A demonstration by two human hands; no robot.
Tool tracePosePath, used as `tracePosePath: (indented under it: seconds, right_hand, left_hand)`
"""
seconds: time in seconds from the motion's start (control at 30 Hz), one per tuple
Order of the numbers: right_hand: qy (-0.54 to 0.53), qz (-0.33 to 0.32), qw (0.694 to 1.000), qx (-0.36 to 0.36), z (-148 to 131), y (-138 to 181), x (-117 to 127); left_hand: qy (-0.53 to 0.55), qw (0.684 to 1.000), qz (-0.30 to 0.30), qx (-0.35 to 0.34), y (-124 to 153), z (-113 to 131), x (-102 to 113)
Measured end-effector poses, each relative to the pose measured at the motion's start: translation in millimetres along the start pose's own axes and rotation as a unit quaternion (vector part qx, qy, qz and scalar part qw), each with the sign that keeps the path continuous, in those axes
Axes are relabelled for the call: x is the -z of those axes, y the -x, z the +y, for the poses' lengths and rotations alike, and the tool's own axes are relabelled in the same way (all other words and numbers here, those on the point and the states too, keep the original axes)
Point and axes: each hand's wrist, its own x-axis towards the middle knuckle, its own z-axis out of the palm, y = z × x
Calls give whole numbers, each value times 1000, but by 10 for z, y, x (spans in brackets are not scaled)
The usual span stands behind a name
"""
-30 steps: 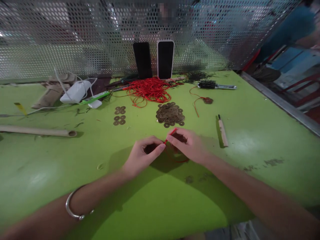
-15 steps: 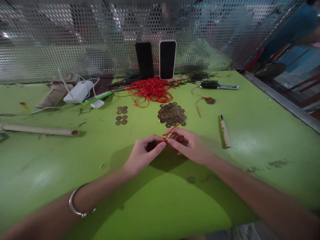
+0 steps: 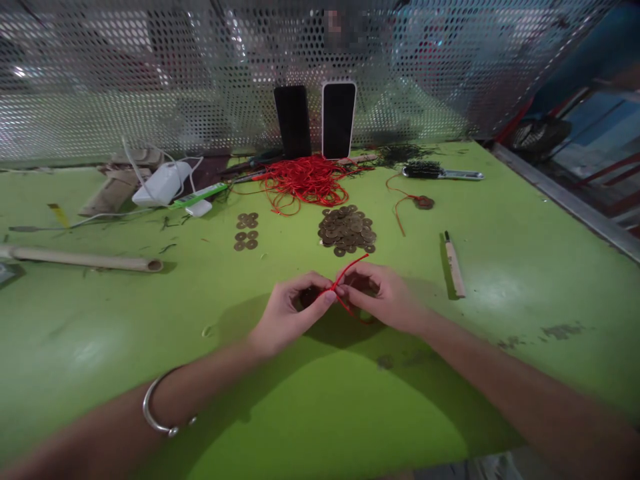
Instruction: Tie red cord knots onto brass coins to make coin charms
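Note:
A red cord (image 3: 353, 264) runs between my two hands just above the green table, one end sticking up to the right and another part hanging below. My left hand (image 3: 300, 305) pinches it between thumb and forefinger. My right hand (image 3: 383, 293) meets it there, thumb and fingertips closed on the cord too. Fingers hide whatever lies at the crossing. Just beyond my hands lies a heap of bronze-coloured coins with holes (image 3: 347, 230). Left of it, two small groups of similar coins (image 3: 247, 241) lie flat.
Behind the coins lies a tangle of red cord (image 3: 307, 180), below two propped phones (image 3: 339, 120). A wooden-handled tool (image 3: 454, 268), a hairbrush (image 3: 443, 172) and a corded coin cluster (image 3: 425, 203) lie right. A bamboo tube (image 3: 85, 257) and a white device (image 3: 163, 183) lie left.
The cord's upper end now leans further right, and more cord shows below the pinch. My right fingers have drawn in closer to the left fingertips. The view has shifted slightly.

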Motion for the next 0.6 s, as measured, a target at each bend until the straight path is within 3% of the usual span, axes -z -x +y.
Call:
tracePosePath:
  seconds: [0.23, 0.33, 0.43, 0.6]
  right_hand:
    - [-27, 6, 1000, -10, 4, -6, 65]
    - [-52, 9, 998, -28, 7, -18, 86]
    - [-60, 12, 997, -44, -9, -5, 73]
    - [-57, 16, 997, -55, -39, 40, 5]
  left_hand:
    - [-73, 997, -5, -41, 11, -41, -12]
    - [-97, 994, 25, -54, -2, -44, -18]
    - [-124, 987, 61, -81, -2, -42, -16]
    - [-193, 968, 51, -151, 45, -12, -32]
